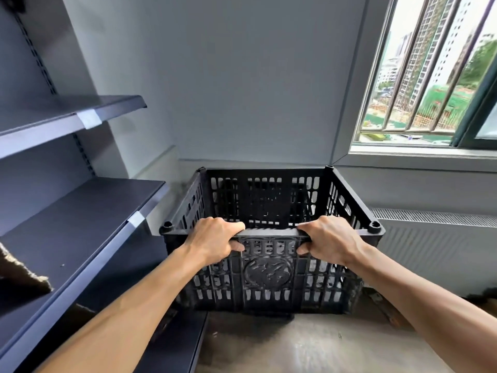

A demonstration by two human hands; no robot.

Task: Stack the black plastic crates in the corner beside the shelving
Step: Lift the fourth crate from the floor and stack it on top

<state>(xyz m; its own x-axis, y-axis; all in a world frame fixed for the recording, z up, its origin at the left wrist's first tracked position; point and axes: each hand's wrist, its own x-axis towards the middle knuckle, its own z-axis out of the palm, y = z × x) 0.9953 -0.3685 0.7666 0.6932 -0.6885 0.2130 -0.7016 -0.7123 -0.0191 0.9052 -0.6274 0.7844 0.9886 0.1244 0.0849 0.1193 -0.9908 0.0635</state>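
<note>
We grip near rim: left hand (215,238) and right hand (332,242), fingers curled over it | black crate (269,275) upright in far corner, just right of shelving (80,230), left of radiator (430,251)

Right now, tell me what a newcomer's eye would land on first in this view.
The black plastic crate fills the centre, with the left hand and the right hand curled over its near rim. Dark shelving runs along the left side, and a barred window shines bright at the upper right.
</note>
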